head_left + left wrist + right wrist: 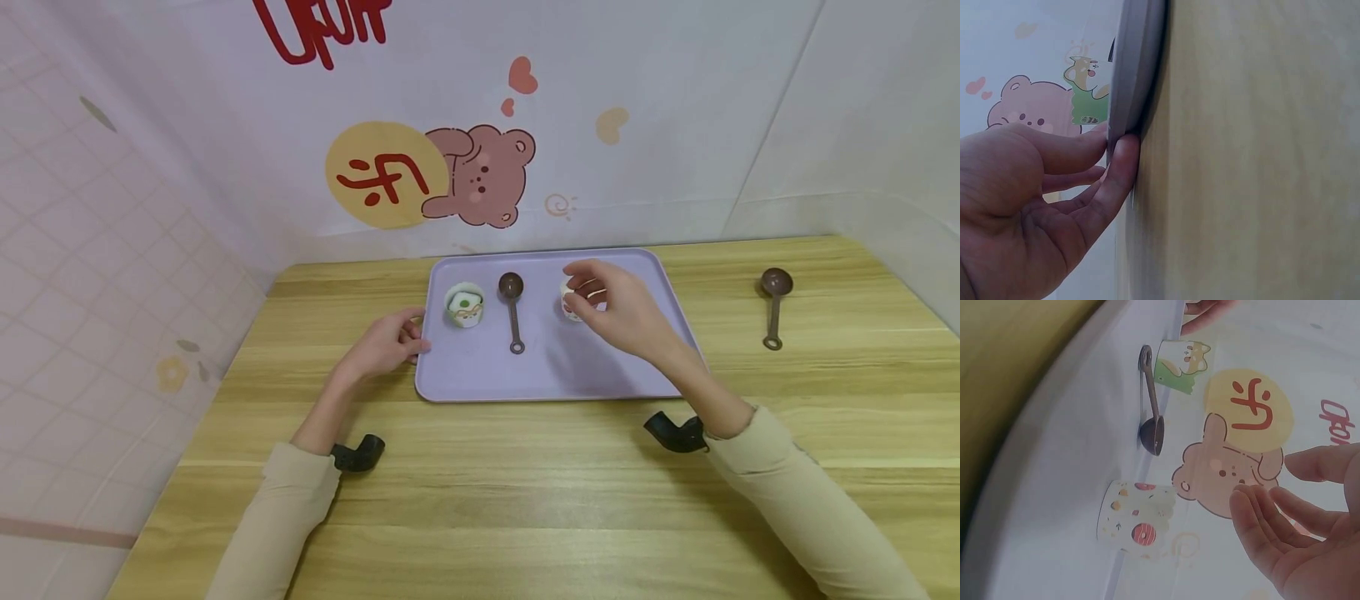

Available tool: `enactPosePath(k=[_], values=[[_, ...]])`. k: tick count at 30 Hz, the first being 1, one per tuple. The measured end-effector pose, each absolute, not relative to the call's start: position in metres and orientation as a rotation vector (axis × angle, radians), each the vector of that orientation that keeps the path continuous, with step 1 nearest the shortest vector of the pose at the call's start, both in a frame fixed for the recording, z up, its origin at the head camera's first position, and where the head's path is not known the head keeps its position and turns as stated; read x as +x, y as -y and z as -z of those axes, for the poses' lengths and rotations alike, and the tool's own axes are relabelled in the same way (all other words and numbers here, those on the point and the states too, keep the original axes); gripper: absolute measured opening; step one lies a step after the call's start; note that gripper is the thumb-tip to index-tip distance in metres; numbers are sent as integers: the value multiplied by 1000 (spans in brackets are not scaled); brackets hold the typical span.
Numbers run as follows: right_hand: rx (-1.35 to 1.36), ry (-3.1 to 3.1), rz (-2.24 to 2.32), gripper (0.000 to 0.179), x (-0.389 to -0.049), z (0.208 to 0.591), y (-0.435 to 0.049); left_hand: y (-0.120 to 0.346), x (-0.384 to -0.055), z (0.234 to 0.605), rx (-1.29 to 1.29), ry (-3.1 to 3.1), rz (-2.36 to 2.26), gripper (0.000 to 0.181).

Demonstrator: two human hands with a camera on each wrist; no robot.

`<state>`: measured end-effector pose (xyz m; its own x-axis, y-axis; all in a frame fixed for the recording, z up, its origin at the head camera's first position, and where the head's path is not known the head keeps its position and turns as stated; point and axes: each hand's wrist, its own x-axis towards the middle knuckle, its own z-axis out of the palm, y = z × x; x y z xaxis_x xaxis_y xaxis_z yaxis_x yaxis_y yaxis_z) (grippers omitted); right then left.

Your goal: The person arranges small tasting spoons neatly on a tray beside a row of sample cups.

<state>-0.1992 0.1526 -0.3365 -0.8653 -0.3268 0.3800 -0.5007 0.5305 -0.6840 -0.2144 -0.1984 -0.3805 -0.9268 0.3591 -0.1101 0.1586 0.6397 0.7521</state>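
My left hand (386,343) holds the left edge of a lilac tray (487,379), the rim between thumb and fingers (1124,156). Over the tray's right part, my right hand (618,308) hovers with loosely bent fingers and nothing between them. Just beyond it stands a paper baking cup (1138,519) with a doughnut print, partly hidden by the hand in the head view. A green-and-white paper baking cup (465,305) with a dog print stands at the tray's left. Between the cups lies a brown measuring spoon (512,304), bowl toward the back.
Another brown measuring spoon (776,300) lies on the wooden table (510,500), right of the tray. Behind the table hangs a white cloth (660,183) printed with a bear and hearts. Black angled mounts (675,433) stick out at both wrists.
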Motion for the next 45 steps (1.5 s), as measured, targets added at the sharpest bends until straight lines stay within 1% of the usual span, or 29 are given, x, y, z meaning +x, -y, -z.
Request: enactPosePath(k=[13, 32, 45], values=[[718, 2494, -1240, 26, -196, 338, -172, 198, -214, 381, 426, -2618, -1156, 58], [668, 2497, -1128, 24, -192, 339, -201, 198, -215, 382, 395, -2614, -1161, 59], [614, 2530, -1115, 27, -190, 342, -218, 197, -215, 381, 400, -2614, -1163, 58]])
